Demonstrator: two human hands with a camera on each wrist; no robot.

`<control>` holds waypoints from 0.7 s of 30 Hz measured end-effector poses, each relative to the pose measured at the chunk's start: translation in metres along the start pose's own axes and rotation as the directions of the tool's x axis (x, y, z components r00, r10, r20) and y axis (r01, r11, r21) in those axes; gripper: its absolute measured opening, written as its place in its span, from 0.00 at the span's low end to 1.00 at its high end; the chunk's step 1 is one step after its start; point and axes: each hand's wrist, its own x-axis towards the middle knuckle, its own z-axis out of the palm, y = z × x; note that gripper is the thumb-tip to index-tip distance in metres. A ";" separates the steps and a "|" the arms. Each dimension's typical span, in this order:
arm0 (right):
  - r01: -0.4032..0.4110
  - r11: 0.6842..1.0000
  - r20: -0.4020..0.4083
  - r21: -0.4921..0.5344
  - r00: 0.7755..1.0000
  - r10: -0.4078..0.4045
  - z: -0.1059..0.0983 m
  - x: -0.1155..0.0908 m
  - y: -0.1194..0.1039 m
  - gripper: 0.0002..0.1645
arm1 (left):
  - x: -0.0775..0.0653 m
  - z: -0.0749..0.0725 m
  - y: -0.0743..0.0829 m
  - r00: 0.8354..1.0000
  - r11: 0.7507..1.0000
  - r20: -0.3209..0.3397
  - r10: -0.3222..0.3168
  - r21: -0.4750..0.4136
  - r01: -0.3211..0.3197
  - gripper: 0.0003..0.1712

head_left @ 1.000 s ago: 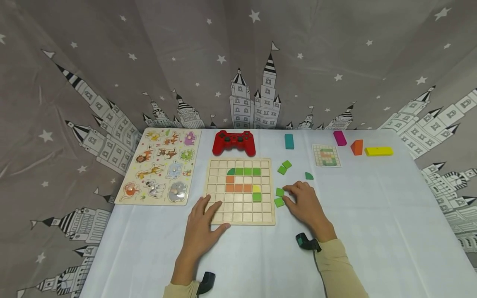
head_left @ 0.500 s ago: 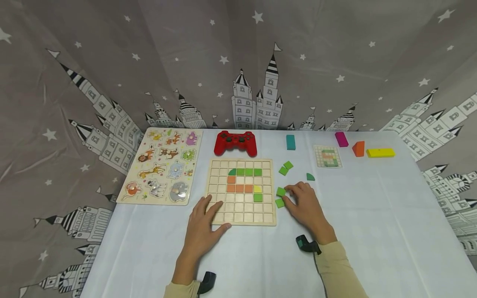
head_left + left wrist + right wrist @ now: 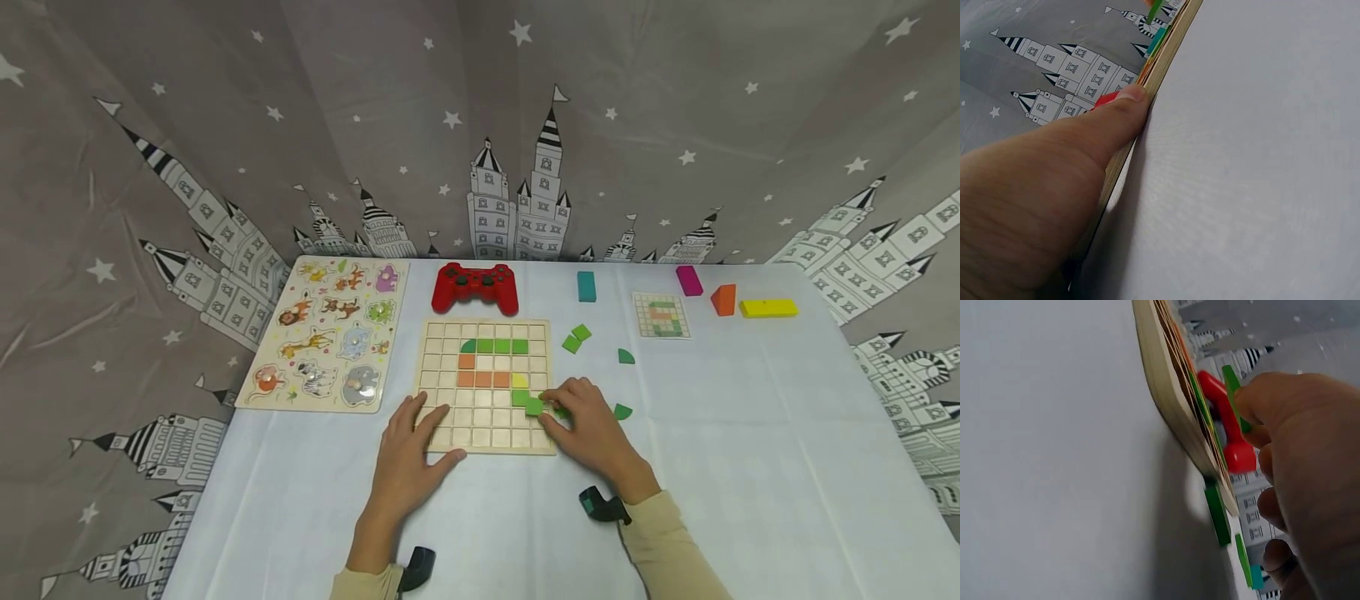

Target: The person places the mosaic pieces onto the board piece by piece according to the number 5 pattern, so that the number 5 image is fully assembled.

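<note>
A wooden grid board (image 3: 459, 421) lies on the white-covered table, with green, orange and yellow tiles set in some of its squares. My right hand (image 3: 592, 429) pinches a green square tile (image 3: 534, 407) between thumb and fingers, over the board's right side. In the right wrist view that tile (image 3: 1234, 397) stands clear of the board's surface. Just left of it, in the head view, sits a green tile (image 3: 519, 398) in the grid, below a yellow tile (image 3: 520, 381). My left hand (image 3: 405, 458) rests with spread fingers at the board's lower left corner, thumb along its front edge (image 3: 1160, 72).
Two green tiles (image 3: 576, 338) and dark green quarter-round pieces (image 3: 626, 357) lie right of the board. Beyond are a pattern card (image 3: 662, 316), a teal block (image 3: 587, 287) and a yellow block (image 3: 768, 308). A red game controller (image 3: 475, 288) and an animal puzzle (image 3: 318, 333) lie behind and left.
My right hand has moved left from beside the board to over its right side, carrying a green tile. A quarter-round piece once covered by that hand now shows. The left hand stays put.
</note>
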 end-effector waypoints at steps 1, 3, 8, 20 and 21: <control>0.013 1.000 0.005 0.005 1.000 -0.013 0.001 0.000 -0.001 0.14 | 0.000 0.000 0.000 1.000 1.000 0.001 0.000 0.001 0.000 0.42; 0.022 1.000 0.024 0.003 0.999 -0.022 0.004 0.000 -0.004 0.14 | 0.000 0.000 0.000 1.000 1.000 0.001 -0.001 0.001 0.001 0.42; 0.030 0.999 0.055 -0.019 0.998 -0.029 0.009 -0.001 -0.010 0.14 | 0.000 0.000 -0.001 1.000 1.000 0.000 0.001 0.002 -0.001 0.42; 0.002 0.998 0.069 -0.056 0.998 0.002 0.011 -0.001 -0.013 0.14 | 0.000 0.000 0.000 1.000 1.000 0.007 -0.003 0.010 0.003 0.42; 0.001 0.998 0.071 -0.057 0.997 0.003 0.011 -0.001 -0.013 0.14 | 0.000 0.000 0.000 1.000 1.000 0.007 -0.003 0.010 0.003 0.42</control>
